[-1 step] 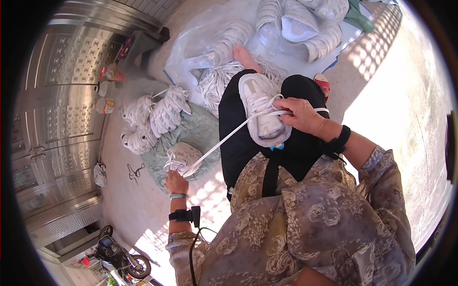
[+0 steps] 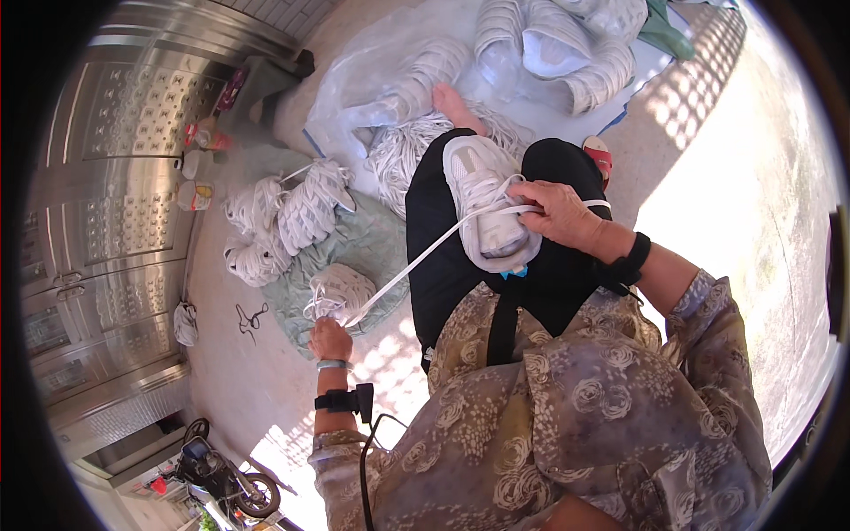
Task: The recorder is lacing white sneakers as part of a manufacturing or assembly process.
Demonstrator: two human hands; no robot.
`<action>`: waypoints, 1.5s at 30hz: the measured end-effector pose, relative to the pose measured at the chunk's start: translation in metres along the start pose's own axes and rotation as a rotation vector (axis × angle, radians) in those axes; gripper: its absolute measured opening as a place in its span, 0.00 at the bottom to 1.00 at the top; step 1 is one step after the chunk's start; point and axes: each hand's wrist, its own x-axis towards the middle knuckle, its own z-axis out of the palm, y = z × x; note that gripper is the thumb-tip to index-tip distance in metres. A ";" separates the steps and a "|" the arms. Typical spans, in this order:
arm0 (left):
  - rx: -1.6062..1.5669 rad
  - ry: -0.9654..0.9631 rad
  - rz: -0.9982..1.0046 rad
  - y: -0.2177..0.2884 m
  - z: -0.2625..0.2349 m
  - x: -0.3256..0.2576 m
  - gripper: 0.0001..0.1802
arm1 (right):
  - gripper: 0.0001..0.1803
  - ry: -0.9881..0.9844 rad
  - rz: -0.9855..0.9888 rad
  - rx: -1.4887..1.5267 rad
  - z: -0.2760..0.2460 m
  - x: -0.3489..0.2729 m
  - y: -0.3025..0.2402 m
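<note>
**White lace drawn taut from sneaker on lap**

A white sneaker (image 2: 485, 211) is held on the lap, sole down across the dark trousers (image 2: 443, 265), its long axis running from toe, away from the body, to heel, near the waist. The right hand (image 2: 560, 212) is clamped over the shoe's right side, fingers closed on the lace where it leaves the eyelets. From there a flat white lace (image 2: 416, 261) is stretched in a straight diagonal down to the person's left, where its far end is pinched in the closed left hand (image 2: 329, 340), held low and well apart from the shoe. The shoe is thus nearer the right hand; only the lace is reached by the left. On the floor to the left, bundles of white laces (image 2: 292, 212) are heaped on a green cloth (image 2: 372, 243). Beyond the feet, more bundles are seen in clear plastic bags (image 2: 549, 44). A metal door (image 2: 106, 177) is seen at far left.
</note>
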 end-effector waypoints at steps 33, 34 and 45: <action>-0.993 -0.105 0.966 0.182 -0.098 -0.007 0.07 | 0.11 0.000 0.748 0.852 -0.010 0.028 -0.018; -0.999 -0.134 0.950 0.173 -0.097 -0.010 0.07 | 0.11 0.002 0.755 0.849 -0.011 0.025 -0.015; -1.152 -0.389 0.714 0.143 -0.107 -0.021 0.10 | 0.05 -0.212 0.093 -0.044 -0.057 -0.013 -0.008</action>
